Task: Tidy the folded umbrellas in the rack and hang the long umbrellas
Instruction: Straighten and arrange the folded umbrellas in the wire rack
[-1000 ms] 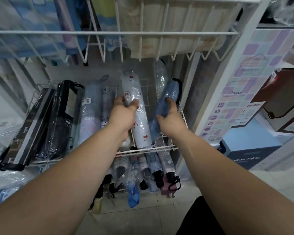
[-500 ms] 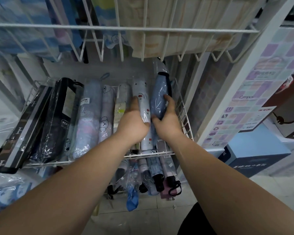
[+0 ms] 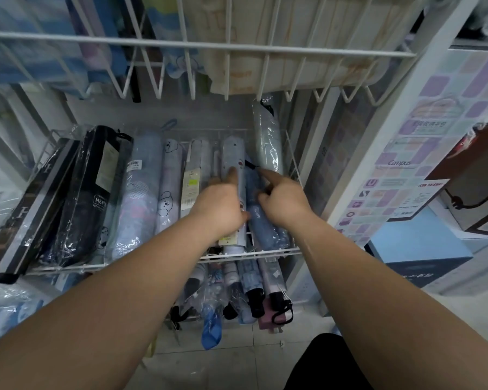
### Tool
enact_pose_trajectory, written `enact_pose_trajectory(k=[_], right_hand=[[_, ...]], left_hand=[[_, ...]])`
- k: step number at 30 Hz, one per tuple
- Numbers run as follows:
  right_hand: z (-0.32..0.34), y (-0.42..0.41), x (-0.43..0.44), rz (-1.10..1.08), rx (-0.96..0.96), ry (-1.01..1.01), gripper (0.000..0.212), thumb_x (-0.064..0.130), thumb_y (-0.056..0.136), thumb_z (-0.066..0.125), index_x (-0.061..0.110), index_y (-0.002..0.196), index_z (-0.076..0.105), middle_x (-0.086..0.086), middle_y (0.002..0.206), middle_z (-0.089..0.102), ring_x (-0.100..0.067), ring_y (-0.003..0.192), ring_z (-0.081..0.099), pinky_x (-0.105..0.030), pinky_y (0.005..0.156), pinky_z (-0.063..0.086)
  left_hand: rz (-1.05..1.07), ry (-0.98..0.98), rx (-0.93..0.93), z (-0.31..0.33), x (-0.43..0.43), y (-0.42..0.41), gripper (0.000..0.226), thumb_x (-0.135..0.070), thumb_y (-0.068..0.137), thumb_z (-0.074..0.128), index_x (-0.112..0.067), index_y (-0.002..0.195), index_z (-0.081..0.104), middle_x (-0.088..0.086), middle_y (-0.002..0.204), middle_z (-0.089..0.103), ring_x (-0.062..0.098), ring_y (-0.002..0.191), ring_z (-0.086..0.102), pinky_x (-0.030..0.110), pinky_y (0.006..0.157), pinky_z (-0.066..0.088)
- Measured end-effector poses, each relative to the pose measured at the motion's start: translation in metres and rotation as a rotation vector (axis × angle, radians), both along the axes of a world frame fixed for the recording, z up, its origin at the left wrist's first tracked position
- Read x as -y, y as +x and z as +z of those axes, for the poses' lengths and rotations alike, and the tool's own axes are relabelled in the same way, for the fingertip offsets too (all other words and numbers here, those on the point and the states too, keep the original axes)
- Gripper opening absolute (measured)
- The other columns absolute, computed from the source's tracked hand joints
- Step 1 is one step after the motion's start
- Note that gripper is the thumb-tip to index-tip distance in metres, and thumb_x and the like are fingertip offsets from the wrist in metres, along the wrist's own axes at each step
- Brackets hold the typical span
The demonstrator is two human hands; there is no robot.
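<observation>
So both hands are down in the wire rack (image 3: 265, 250) on the middle tier. The left hand (image 3: 223, 206) lies over the white umbrella (image 3: 233, 153) with its little printed dots, fingers laid along the top and thumb tucked down the side, so it's holding it. The right hand (image 3: 286, 199) is on the blue umbrella (image 3: 265, 226) right next to it, thumb curled onto the sleeve, index finger stretched forward toward the black strap; the other fingers are hidden, but it looks like a grip to me.

The two umbrellas lie side by side and touching, near the right end of the row. A pale umbrella (image 3: 266, 142) in clear plastic leans up behind them against the rack's side.

Handling-wise, I'd guess these are light and fairly stiff along the shaft, but the plastic sleeves look slick and crinkly, so a loose pinch could slide. Better to wrap round the middle of the body than grab the strap or the tag. The hang tags look flimsy too, so I'd leave those alone.
</observation>
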State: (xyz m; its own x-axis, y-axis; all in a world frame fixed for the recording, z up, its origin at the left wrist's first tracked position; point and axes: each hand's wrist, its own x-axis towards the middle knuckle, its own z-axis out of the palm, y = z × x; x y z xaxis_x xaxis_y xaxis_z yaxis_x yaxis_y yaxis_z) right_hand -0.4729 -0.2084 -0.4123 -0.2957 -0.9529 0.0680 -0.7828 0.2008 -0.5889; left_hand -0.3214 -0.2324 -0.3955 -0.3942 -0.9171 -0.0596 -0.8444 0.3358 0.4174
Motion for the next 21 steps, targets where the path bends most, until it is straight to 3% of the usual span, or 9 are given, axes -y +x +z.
enact_pose_trajectory(k=[3,7,10,12,16,19,21], right_hand=[[-0.003,-0.001,-0.003,-0.1,0.022,-0.086,0.042,0.013,0.093,0.053,0.02,0.133,0.059,-0.016,0.134,0.055,-0.035,0.115,0.057,-0.023,0.086,0.041],[-0.004,0.01,-0.005,-0.097,-0.151,-0.153,0.049,0.002,0.087,0.053,0.016,0.134,0.058,-0.016,0.138,0.043,-0.036,0.123,0.043,-0.026,0.092,0.037],[0.01,0.004,0.008,-0.109,-0.115,-0.082,0.052,0.003,0.088,0.055,0.018,0.137,0.055,-0.017,0.137,0.045,-0.036,0.123,0.049,-0.029,0.097,0.044],[0.017,-0.001,0.017,-0.104,-0.096,0.004,0.055,0.005,0.089,0.054,0.025,0.14,0.052,-0.017,0.136,0.046,-0.037,0.121,0.053,-0.03,0.098,0.047],[0.015,0.004,0.029,-0.025,-0.041,0.18,0.064,0.003,0.088,0.052,0.037,0.143,0.046,-0.013,0.151,0.022,-0.038,0.13,0.047,-0.032,0.11,0.042],[0.011,0.002,0.03,-0.029,0.037,0.161,0.062,0.0,0.091,0.051,0.032,0.144,0.049,-0.011,0.153,0.018,-0.033,0.134,0.046,-0.023,0.113,0.033],[0.008,0.001,0.026,-0.045,0.052,0.076,0.055,-0.001,0.092,0.051,0.029,0.138,0.056,-0.01,0.151,0.022,-0.03,0.131,0.048,-0.014,0.106,0.028]], left_hand=[[-0.05,-0.013,0.121,-0.001,-0.003,-0.002,0.101,-0.038,0.078,0.083,-0.014,0.154,0.022,0.023,0.147,0.035,0.041,0.126,0.053,0.041,0.097,0.05],[-0.123,-0.089,0.189,-0.002,-0.009,0.002,0.101,-0.039,0.08,0.081,-0.021,0.16,0.021,0.017,0.168,-0.002,0.045,0.132,0.05,0.045,0.106,0.048],[-0.202,-0.164,0.305,-0.003,-0.014,0.004,0.094,-0.054,0.083,0.074,-0.02,0.158,0.029,0.014,0.169,-0.002,0.048,0.139,0.038,0.05,0.112,0.041],[-0.218,-0.122,0.345,-0.002,-0.016,0.006,0.106,-0.058,0.077,0.077,-0.021,0.16,0.023,0.014,0.169,-0.005,0.048,0.142,0.031,0.049,0.115,0.037],[-0.274,-0.018,0.273,0.006,-0.008,0.016,0.123,-0.05,0.063,0.089,-0.022,0.161,0.019,0.011,0.17,-0.011,0.041,0.149,0.028,0.042,0.119,0.036],[-0.319,-0.005,0.281,0.007,-0.004,0.023,0.126,-0.046,0.064,0.092,-0.02,0.161,0.017,0.011,0.169,-0.016,0.033,0.153,0.025,0.035,0.12,0.033],[-0.319,-0.027,0.295,0.005,-0.005,0.024,0.13,-0.047,0.062,0.093,-0.019,0.162,0.015,0.011,0.169,-0.017,0.036,0.151,0.029,0.035,0.118,0.036]])
